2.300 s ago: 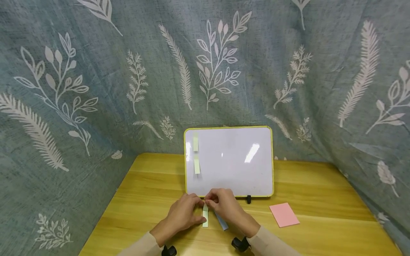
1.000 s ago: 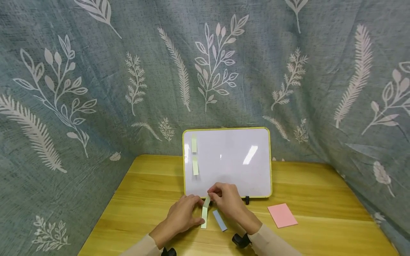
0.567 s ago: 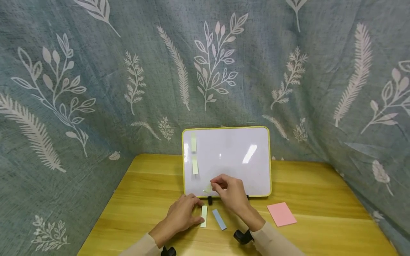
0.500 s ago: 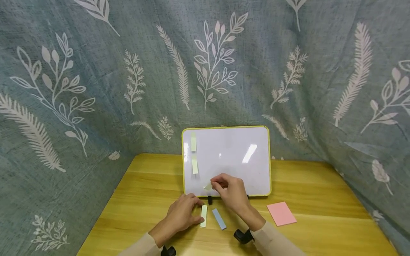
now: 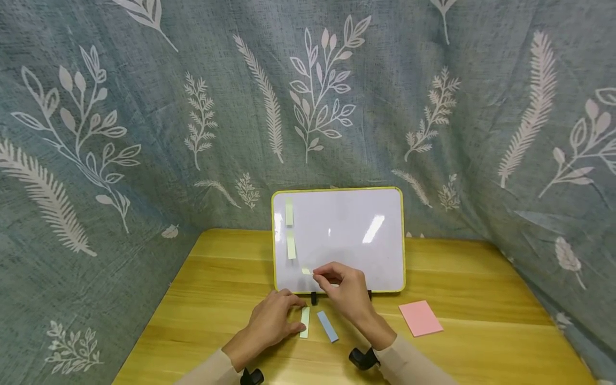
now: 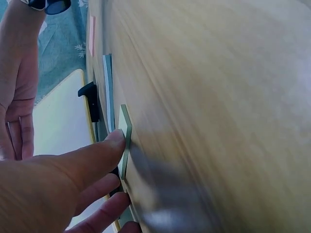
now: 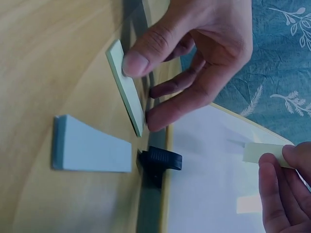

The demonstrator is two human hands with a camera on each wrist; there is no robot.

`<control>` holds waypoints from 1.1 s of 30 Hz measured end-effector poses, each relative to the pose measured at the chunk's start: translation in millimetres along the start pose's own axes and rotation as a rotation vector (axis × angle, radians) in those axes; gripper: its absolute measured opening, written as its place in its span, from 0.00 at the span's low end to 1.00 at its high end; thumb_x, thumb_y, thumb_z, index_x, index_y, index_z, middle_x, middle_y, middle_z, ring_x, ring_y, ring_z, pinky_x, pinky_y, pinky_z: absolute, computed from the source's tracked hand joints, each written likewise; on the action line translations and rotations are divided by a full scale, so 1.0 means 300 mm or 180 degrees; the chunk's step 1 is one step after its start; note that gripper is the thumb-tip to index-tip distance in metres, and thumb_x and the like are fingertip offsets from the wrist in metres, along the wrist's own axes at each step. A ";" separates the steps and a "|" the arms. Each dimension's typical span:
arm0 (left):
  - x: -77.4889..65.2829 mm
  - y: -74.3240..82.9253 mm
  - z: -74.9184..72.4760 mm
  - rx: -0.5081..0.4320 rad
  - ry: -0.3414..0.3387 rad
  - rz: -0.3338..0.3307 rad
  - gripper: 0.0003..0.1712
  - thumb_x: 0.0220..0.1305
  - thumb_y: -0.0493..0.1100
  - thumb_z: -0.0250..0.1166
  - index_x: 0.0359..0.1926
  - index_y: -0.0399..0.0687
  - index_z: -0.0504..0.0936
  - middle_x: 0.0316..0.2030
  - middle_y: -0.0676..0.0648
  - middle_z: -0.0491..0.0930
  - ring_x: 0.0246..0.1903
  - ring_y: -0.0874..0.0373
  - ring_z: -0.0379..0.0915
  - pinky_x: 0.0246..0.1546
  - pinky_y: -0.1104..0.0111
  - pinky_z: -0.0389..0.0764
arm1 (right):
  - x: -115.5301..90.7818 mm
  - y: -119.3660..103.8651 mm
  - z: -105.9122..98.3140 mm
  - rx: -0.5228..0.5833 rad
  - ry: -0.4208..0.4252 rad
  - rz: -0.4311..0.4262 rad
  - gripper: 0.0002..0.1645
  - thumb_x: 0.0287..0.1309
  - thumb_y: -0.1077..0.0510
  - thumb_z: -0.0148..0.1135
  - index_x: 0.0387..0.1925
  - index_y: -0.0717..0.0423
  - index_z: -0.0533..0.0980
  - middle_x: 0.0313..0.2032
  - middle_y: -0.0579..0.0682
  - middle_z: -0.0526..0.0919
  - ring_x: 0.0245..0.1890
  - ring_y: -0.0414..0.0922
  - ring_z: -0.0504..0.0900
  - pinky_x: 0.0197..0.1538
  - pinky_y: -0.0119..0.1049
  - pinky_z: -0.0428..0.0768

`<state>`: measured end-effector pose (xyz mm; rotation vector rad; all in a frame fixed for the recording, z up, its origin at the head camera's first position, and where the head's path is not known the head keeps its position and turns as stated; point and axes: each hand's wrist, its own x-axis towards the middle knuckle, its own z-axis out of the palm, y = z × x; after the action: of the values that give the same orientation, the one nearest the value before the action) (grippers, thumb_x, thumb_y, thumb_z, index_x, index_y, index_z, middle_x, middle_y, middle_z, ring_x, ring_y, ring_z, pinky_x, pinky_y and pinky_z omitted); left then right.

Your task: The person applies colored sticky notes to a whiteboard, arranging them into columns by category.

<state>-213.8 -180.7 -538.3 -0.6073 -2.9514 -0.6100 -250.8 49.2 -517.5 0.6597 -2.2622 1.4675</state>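
Observation:
My right hand (image 5: 347, 291) pinches one pale green sticky note (image 7: 255, 152) by an end, between thumb and fingertips, before the lower left of the whiteboard (image 5: 344, 224). The wrist views do not settle whether the note touches the board. On the table, my left hand (image 5: 271, 318) presses its straight thumb on a narrow pale green sticky note pad (image 7: 127, 92); its other fingers rest near the pad's far end. A blue-grey sticky note pad (image 5: 328, 326) lies just right of it. Two green notes, an upper one (image 5: 289, 212) and a lower one (image 5: 291, 247), stick to the board's left side.
A square pink sticky note pad (image 5: 421, 318) lies to the right on the wooden table (image 5: 491, 310). Black feet (image 5: 314, 298) hold up the yellow-rimmed whiteboard. Patterned fabric (image 5: 231, 123) hangs behind and at both sides.
The right hand has peeled a green note off the pad and carried it up in front of the whiteboard. The left hand has stayed at the pad; the head view shifts slightly.

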 end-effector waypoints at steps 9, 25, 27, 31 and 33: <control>-0.004 -0.015 -0.009 -0.0281 0.0087 -0.0101 0.23 0.62 0.57 0.91 0.56 0.58 0.98 0.53 0.53 0.95 0.53 0.51 0.89 0.48 0.52 0.92 | -0.015 0.007 0.032 0.0122 0.0069 -0.0041 0.07 0.70 0.65 0.83 0.47 0.58 0.94 0.44 0.49 0.99 0.43 0.46 1.00 0.50 0.33 0.96; 0.052 -0.092 -0.111 -0.0824 0.1334 -0.0607 0.17 0.76 0.49 0.82 0.60 0.53 0.94 0.55 0.50 0.95 0.46 0.50 0.94 0.38 0.62 0.89 | -0.021 0.009 0.088 0.0338 0.0157 -0.0227 0.08 0.69 0.67 0.83 0.48 0.62 0.95 0.47 0.52 0.98 0.48 0.51 0.99 0.54 0.34 0.96; 0.062 -0.096 -0.117 -0.0832 0.1429 -0.0664 0.22 0.76 0.50 0.82 0.65 0.51 0.92 0.58 0.47 0.93 0.49 0.48 0.93 0.40 0.59 0.90 | -0.023 0.004 0.102 0.0373 0.0179 -0.0221 0.08 0.69 0.67 0.83 0.48 0.63 0.95 0.47 0.53 0.98 0.49 0.52 0.99 0.54 0.35 0.96; 0.081 -0.096 -0.115 -0.0885 0.1492 -0.0757 0.34 0.75 0.51 0.83 0.75 0.47 0.84 0.65 0.42 0.86 0.56 0.43 0.91 0.48 0.49 0.92 | -0.026 0.001 0.131 0.0335 0.0279 -0.0317 0.07 0.67 0.69 0.83 0.46 0.65 0.95 0.46 0.55 0.98 0.49 0.53 0.99 0.53 0.36 0.96; 0.092 -0.097 -0.111 -0.0930 0.1501 -0.0761 0.38 0.75 0.50 0.83 0.79 0.45 0.79 0.69 0.40 0.85 0.58 0.40 0.90 0.52 0.45 0.93 | -0.027 0.002 0.145 0.0260 0.0337 -0.0394 0.07 0.67 0.69 0.84 0.45 0.65 0.95 0.46 0.55 0.98 0.48 0.53 0.99 0.52 0.36 0.96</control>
<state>-251.1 -208.3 -514.5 -0.0959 -2.5199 -1.0525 -246.6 11.1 -539.5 0.7153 -2.0538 1.5048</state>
